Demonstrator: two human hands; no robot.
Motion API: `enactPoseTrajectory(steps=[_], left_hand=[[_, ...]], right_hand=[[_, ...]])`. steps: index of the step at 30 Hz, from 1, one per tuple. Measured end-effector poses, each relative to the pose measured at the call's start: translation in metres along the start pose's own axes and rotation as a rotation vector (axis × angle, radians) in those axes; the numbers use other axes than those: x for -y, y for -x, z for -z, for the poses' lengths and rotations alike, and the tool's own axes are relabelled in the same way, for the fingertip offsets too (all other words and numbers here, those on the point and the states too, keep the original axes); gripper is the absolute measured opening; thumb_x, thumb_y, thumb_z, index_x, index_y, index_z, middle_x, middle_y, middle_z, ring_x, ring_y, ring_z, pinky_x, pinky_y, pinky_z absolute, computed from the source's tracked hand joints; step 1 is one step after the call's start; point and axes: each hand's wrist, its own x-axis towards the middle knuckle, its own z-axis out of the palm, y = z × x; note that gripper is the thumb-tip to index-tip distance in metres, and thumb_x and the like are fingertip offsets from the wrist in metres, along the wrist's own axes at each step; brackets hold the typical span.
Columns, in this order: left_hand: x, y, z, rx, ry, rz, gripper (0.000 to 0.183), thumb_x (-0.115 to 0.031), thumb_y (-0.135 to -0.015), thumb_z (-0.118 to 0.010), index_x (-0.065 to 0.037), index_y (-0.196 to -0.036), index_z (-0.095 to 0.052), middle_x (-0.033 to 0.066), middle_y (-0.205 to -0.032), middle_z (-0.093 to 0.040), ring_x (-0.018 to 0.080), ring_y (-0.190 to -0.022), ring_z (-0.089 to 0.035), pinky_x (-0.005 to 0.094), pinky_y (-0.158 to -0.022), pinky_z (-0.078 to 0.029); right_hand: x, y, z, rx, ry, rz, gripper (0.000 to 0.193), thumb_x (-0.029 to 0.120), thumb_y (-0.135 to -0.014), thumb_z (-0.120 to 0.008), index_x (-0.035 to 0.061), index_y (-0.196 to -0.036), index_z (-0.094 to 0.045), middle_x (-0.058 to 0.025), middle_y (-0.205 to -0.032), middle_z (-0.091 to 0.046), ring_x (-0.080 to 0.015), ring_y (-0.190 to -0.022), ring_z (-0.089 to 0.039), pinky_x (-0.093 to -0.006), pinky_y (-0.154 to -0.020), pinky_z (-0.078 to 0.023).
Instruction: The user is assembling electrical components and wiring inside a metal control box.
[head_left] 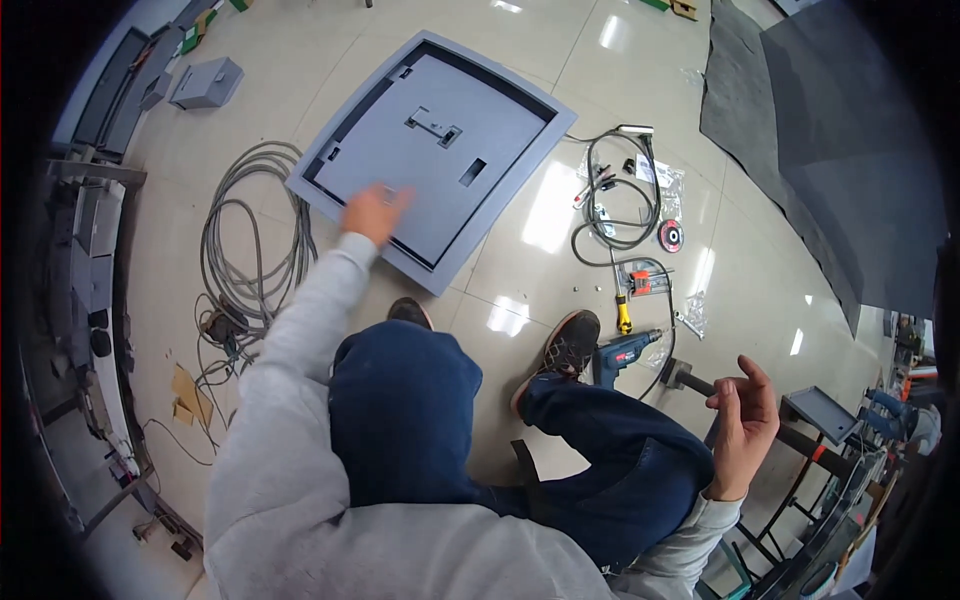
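A grey metal cabinet (457,240) lies on the floor in front of me, its recessed door panel (420,165) facing up. The panel has a latch (433,126) near its middle and a rectangular cutout to the right of it. My left hand (370,213) is over the cabinet's near left edge; its fingers are blurred, and whether they hold anything small does not show. My right hand (745,430) is raised beside my right knee, fingers loosely curled and apart, with nothing visible in it. Behind it runs the handle of a long-handled hammer (680,375).
Coiled grey cable (215,240) lies left of the cabinet. Right of it are a black cable (575,240), a grinding disc (671,236), a yellow-handled screwdriver (624,315) and a blue power drill (625,355). A small grey box (207,84) stands far left; dark sheeting (770,150) covers the far right.
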Motion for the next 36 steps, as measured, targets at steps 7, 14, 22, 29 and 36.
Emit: enactPoseTrajectory(steps=[7, 14, 22, 29, 36], left_hand=[[-0.055, 0.064, -0.055, 0.311, -0.24, -0.243, 0.055, -0.053, -0.072, -0.075, -0.002, -0.091, -0.068, 0.0173, -0.087, -0.069, 0.0379, -0.079, -0.065, 0.0456, -0.075, -0.053], [-0.049, 0.068, -0.048, 0.482, -0.389, -0.152, 0.036, -0.03, -0.075, -0.073, -0.005, -0.1, -0.067, 0.0165, -0.096, -0.071, 0.0387, -0.091, -0.067, 0.0471, -0.082, -0.054], [0.015, 0.098, -0.012, 0.592, -0.36, -0.197, 0.035, -0.031, -0.076, -0.074, -0.01, -0.102, -0.065, 0.013, -0.095, -0.072, 0.0371, -0.092, -0.067, 0.0473, -0.081, -0.052], [0.062, 0.116, 0.017, 0.742, -0.407, -0.252, 0.035, -0.032, -0.074, -0.075, -0.011, -0.098, -0.061, 0.0104, -0.096, -0.069, 0.0357, -0.089, -0.065, 0.0468, -0.078, -0.052], [0.041, 0.109, 0.054, 0.65, -0.061, -0.123, 0.026, -0.017, -0.079, -0.067, -0.007, -0.099, -0.055, 0.0094, -0.094, -0.057, 0.031, -0.079, -0.059, 0.0397, -0.073, -0.05]], right_hand=[[0.007, 0.013, 0.008, 0.053, -0.01, 0.028, 0.037, 0.006, -0.094, -0.063, -0.0034, -0.129, -0.056, -0.0087, -0.085, -0.064, -0.0134, -0.071, -0.058, -0.0237, -0.068, -0.05], [-0.007, 0.02, 0.026, 0.13, 0.1, 0.075, 0.039, 0.004, -0.092, -0.064, -0.0047, -0.128, -0.056, -0.0087, -0.083, -0.064, -0.014, -0.069, -0.058, -0.024, -0.067, -0.05], [-0.024, 0.007, 0.03, 0.156, 0.189, 0.049, 0.039, 0.004, -0.091, -0.064, -0.0045, -0.128, -0.056, -0.0101, -0.082, -0.065, -0.0148, -0.069, -0.059, -0.0244, -0.067, -0.049], [-0.022, -0.018, 0.007, 0.342, 0.438, 0.063, 0.039, 0.004, -0.088, -0.066, -0.0043, -0.126, -0.057, -0.0106, -0.082, -0.067, -0.0156, -0.069, -0.06, -0.0259, -0.068, -0.049], [-0.031, -0.068, -0.051, 0.584, 0.554, 0.102, 0.044, 0.001, -0.082, -0.069, -0.0031, -0.124, -0.059, -0.012, -0.084, -0.068, -0.0202, -0.072, -0.063, -0.029, -0.07, -0.05]])
